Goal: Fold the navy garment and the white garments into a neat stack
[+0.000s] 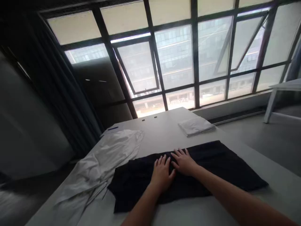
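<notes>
A dark garment (225, 166), nearly black, lies spread across the near part of the white table (162, 131). It looks folded lengthwise into a long flat shape; its exact kind is hard to make out. Both my hands rest on its middle, close beside each other. My left hand (162, 174) lies flat with its fingers stretched toward the far edge of the cloth. Just to its right, my right hand (184, 161) presses down flat, fingers spread near that same edge. Neither hand grips anything.
Crumpled white cloth (101, 166) covers the table's left side, touching the dark garment's left end or nearly so. A folded white cloth (196, 125) lies farther back on the right. A blue pen (113, 128) is at the far left. Another white table (287, 84) stands at right.
</notes>
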Demonstrator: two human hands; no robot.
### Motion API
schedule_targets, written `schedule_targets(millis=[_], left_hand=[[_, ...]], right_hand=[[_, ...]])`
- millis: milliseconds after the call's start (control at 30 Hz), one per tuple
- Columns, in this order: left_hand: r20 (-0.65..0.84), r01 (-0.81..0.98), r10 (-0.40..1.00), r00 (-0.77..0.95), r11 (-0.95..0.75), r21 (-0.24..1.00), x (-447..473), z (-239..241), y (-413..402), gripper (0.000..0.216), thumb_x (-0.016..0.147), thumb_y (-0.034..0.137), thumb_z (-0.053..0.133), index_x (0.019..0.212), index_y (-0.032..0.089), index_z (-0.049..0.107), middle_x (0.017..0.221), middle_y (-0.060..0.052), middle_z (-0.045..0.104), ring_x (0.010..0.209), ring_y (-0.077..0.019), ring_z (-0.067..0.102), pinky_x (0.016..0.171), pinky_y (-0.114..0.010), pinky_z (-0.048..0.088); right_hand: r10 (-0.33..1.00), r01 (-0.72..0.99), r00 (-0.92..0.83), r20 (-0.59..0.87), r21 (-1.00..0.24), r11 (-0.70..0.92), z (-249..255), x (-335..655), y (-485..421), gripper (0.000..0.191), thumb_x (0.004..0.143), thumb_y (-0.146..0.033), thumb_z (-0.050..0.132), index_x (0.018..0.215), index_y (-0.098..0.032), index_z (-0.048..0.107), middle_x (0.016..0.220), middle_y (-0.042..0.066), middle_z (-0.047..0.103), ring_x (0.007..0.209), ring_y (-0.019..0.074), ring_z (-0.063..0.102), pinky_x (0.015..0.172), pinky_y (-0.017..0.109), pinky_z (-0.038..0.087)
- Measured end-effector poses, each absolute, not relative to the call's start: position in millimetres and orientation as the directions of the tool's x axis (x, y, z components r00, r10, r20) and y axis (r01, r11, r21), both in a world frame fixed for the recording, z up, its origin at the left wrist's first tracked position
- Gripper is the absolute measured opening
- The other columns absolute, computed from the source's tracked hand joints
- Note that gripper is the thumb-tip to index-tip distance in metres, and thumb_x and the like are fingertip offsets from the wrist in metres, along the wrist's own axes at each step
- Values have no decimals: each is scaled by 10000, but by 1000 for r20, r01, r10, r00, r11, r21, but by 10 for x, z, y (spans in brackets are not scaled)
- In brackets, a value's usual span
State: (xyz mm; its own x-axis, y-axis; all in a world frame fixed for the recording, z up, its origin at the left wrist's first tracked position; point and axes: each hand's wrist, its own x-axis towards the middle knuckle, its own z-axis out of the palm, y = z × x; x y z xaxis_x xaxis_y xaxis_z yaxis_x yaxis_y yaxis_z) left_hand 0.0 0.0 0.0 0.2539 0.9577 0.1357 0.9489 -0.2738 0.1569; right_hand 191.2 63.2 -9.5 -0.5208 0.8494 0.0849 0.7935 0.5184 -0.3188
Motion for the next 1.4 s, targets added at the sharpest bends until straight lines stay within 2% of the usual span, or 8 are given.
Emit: schedule_targets(millis=[400, 700, 1400], left_hand=[[126, 952, 959, 252, -269, 144, 2, 43, -7, 706, 1000, 639, 393, 1585, 247, 443, 1681, -90, 375, 1560, -319, 304, 1280, -533, 219], [131, 948, 959, 250, -270, 168, 0, 50, 0, 705, 995, 634, 402, 1581, 245, 452, 1679, -95, 378, 1560, -320, 303, 1280, -533, 213], [129, 952, 958, 255, -272, 143, 4, 37, -2, 701, 1001, 633, 394, 1585, 247, 438, 1686, -94, 365, 1561, -327, 300, 1280, -536, 216]], right_hand=[[856, 804, -513, 58, -317, 503, -23, 1890, 614, 710, 1021, -611, 320, 1606, -220, 418, 1703, 157, 303, 1577, 403, 195, 1234, 661, 23], [858, 805, -511, 57, -319, 501, -18, 1890, 611, 714, 1023, -622, 305, 1603, -222, 423, 1703, 158, 300, 1578, 404, 192, 1231, 671, 36], [858, 806, -510, 57, -315, 500, -25, 1889, 616, 704, 1024, -615, 315, 1606, -232, 416, 1702, 155, 305, 1578, 398, 196, 1232, 666, 34]])
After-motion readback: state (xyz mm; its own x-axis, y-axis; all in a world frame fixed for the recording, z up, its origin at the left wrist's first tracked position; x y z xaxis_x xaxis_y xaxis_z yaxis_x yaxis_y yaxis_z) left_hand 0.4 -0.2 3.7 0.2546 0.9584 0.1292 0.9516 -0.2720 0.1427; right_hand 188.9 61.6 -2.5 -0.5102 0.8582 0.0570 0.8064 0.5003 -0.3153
